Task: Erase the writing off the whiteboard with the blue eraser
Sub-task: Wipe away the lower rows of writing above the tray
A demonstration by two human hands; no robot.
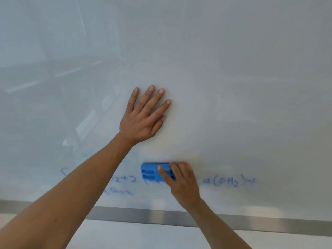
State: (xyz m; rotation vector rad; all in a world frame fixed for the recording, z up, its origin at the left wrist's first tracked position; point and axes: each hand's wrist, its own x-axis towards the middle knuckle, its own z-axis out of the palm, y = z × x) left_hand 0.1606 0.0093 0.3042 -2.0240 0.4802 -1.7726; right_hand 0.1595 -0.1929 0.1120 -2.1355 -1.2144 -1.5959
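Right hand (181,184) clamps the eraser (154,172) on the writing (231,181); left hand (143,119), fingers spread, braces the board (233,69). Press flat, sweeping along the seemingly blurred line.

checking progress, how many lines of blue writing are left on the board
2. The upper line runs along the whiteboard on both sides of the blue eraser, which the right hand grips. The short lower line sits below it beside the left forearm, which may hide more.

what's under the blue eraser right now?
The blue eraser, held by the right hand, lies on the whiteboard over the line of blue writing. Whatever ink sits beneath it is covered.
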